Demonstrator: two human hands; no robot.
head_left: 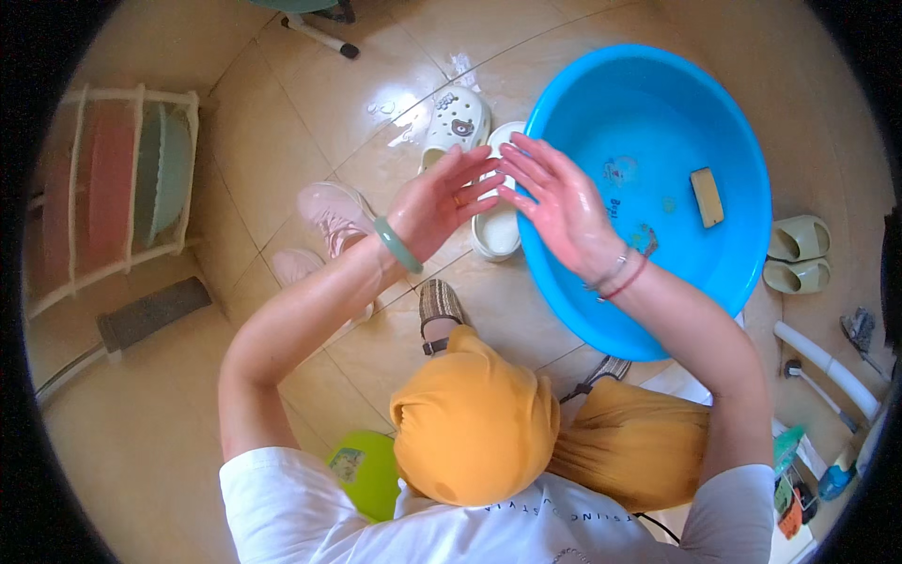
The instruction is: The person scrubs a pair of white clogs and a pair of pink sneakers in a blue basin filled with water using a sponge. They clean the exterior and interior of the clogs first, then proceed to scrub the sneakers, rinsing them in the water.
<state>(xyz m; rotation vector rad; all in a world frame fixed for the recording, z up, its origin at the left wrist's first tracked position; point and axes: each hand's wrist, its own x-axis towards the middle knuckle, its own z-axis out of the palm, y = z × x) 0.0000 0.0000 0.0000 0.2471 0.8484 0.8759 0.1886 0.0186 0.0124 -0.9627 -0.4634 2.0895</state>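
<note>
My left hand (432, 207), with a jade-green bangle at the wrist, is held palm up with its fingers stretched out and nothing in them. Facing it, my right hand (567, 214) is also spread, looks wet and shiny, and has a thin bracelet and a red cord. The fingertips of both hands nearly meet above a pair of white clogs. One clog (460, 117) shows its charms beyond my left fingers; the other clog (496, 240) is partly hidden under the hands. Beside my right hand stands a large blue basin (742, 169) holding a yellowish block (707, 197).
Pink sneakers (335, 214) lie left of my left forearm. Water (399, 108) wets the tiled floor near the clogs. A white rack (136, 179) with basins stands at the left. Pale slippers (799, 254) and a long brush (819, 395) lie right of the basin. Near me is a green tub (365, 470).
</note>
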